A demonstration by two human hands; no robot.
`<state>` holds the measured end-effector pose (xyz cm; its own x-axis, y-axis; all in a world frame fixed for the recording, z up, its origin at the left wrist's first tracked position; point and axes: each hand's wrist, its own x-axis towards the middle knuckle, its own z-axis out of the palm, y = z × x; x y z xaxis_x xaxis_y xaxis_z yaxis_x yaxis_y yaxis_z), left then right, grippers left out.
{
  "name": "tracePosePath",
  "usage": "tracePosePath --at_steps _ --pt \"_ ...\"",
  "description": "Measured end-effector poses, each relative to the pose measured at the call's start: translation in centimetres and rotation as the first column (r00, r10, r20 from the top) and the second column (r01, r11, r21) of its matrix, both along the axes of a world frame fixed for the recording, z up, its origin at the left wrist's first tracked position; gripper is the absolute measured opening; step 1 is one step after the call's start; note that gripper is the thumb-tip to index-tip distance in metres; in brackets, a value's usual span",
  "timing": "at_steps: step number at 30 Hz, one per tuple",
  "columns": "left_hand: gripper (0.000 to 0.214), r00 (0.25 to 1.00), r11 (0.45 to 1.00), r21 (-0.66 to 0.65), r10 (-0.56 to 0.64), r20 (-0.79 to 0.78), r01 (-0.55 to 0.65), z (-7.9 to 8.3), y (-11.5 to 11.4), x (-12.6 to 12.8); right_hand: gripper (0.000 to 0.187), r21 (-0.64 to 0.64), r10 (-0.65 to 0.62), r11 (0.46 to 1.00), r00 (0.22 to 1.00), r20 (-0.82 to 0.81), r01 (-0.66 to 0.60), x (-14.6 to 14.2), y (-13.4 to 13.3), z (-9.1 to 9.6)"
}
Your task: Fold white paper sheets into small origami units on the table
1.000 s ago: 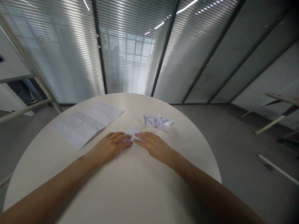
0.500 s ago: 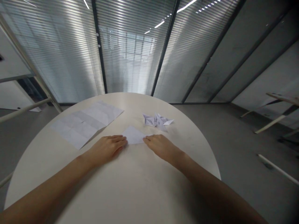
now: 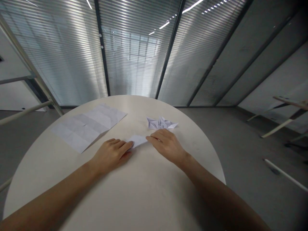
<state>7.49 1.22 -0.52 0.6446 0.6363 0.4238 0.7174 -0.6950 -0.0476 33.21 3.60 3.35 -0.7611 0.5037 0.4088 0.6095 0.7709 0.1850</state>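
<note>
Since half a second ago, the right hand (image 3: pixel 167 146) has shifted to the far side and curled its fingers, while the left hand (image 3: pixel 112 154) has bunched up from lying flat; the small folded paper (image 3: pixel 138 140) between them has swung out of level, so its near edge now climbs toward the right.

Working from the largest thing down, I have the glass wall with blinds (image 3: pixel 134 57) across the far side. Before it stands the round white table (image 3: pixel 134 186), with both forearms reaching over it from the near side. On the table's far left I see the creased sheet (image 3: pixel 91 125), spread out and crossed by a grid of fold lines. To the far right of centre sit the folded paper shapes (image 3: pixel 161 123), pointed and bunched together; from my viewpoint the right hand covers their near part, and I cannot tell whether it touches them.

Smallest is the small folded paper, plain white and flat-faced, with a straight near edge and its ends hidden by fingers. It lies near the table's middle, spanning the gap between the hands. I have its right end pinched between the right thumb and fingertips, nearly closed. The left hand is drawn in tightly over its left end, one fingertip on top; what sits underneath I cannot make out.
</note>
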Motion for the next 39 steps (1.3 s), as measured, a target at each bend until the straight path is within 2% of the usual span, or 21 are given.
tracePosePath --at_steps 3,6,8,10,12,14,16,18,21,26,32,36,39 --pt "0.025 0.997 1.000 0.019 0.022 0.068 -0.023 0.5 -0.6 0.5 0.026 0.093 0.082 0.994 0.968 -0.238 -0.061 -0.4 -0.6 0.4" --pt "0.023 0.953 0.987 -0.128 0.134 0.273 -0.102 1.2 -0.9 1.0 0.029 0.251 0.081 0.967 0.869 -0.488 0.051 -1.2 -1.1 0.4" --pt "0.022 0.853 0.937 -0.305 0.297 0.429 -0.173 1.7 -1.0 1.3 0.031 0.299 0.061 0.942 0.797 -0.601 0.153 -2.0 -1.5 0.2" --pt "0.020 0.712 0.864 -0.476 0.439 0.548 -0.167 2.0 -1.0 1.7 0.030 0.285 0.053 0.939 0.738 -0.672 0.192 -2.8 -2.0 0.1" --pt "0.018 0.574 0.806 -0.590 0.503 0.647 -0.042 2.1 -0.9 2.1 0.024 0.194 0.031 0.969 0.712 -0.702 0.149 -3.6 -2.7 0.0" --pt "0.015 0.470 0.771 -0.626 0.512 0.719 0.117 2.0 -1.0 2.6 0.016 -0.004 -0.046 0.998 0.717 -0.696 0.061 -4.5 -3.4 -0.1" --pt "0.013 0.416 0.756 -0.609 0.487 0.769 0.240 1.9 -1.3 3.1 0.016 -0.258 -0.149 0.966 0.744 -0.652 -0.032 -5.3 -4.0 -0.1" --pt "0.015 0.394 0.748 -0.581 0.452 0.800 0.320 1.9 -1.6 3.4 0.023 -0.456 -0.222 0.884 0.770 -0.599 -0.100 -5.9 -4.3 -0.2" --pt "0.018 0.390 0.722 -0.559 0.416 0.821 0.408 2.0 -2.2 3.6 0.033 -0.578 -0.267 0.798 0.757 -0.596 -0.173 -6.6 -4.2 -0.5" --pt "0.020 0.396 0.676 -0.526 0.356 0.846 0.516 2.0 -2.6 3.5 0.038 -0.619 -0.308 0.739 0.684 -0.661 -0.266 -6.6 -3.5 -1.2" --pt "0.021 0.418 0.695 -0.505 0.312 0.853 0.512 1.6 -2.5 3.2 0.043 -0.655 -0.332 0.637 0.622 -0.709 -0.405 -6.3 -3.1 -2.0" --pt "0.022 0.438 0.691 -0.517 0.310 0.844 0.505 1.1 -2.0 3.0 0.041 -0.644 -0.320 0.613 0.602 -0.732 -0.458 -6.2 -2.9 -2.1" --pt "0.020 0.469 0.707 -0.516 0.288 0.835 0.484 0.9 -1.7 2.8 0.032 -0.643 -0.326 0.606 0.590 -0.738 -0.469 -6.2 -2.9 -2.2"
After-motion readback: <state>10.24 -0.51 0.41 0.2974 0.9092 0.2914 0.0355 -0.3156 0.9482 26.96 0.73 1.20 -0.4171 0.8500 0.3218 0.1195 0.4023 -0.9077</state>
